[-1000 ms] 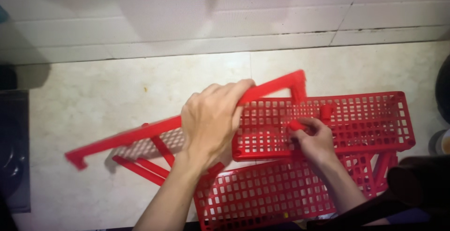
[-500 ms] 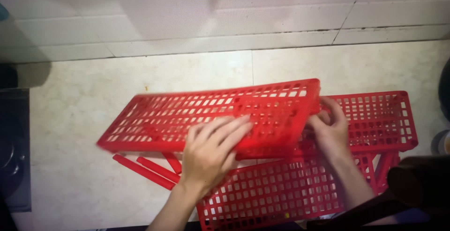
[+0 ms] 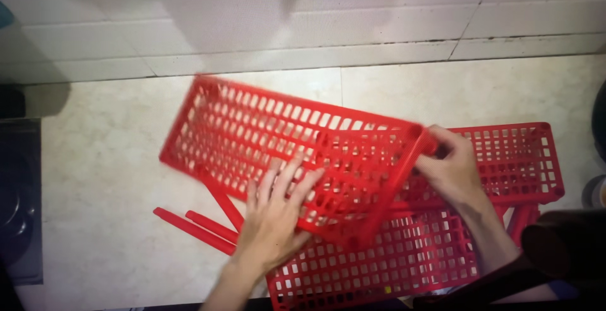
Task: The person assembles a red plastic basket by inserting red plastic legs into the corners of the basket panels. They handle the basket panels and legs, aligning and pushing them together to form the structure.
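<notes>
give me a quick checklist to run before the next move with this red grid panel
1. Left hand supports the tilted red grid panel: ok, fingers spread flat against its lower part.
2. Right hand has a grip on the panel's right corner: ok, fingers closed around the corner.
3. Panel held level: not ok, it slopes with the far left corner raised.
4. Other red panels clear of the held one: not ok, the right-hand panel and the near panel lie directly under it.
5. Loose red rods out of the way: ok, they lie on the floor to the left, apart from the hands.
6. Corner fitting seated: cannot tell, blurred.
</notes>
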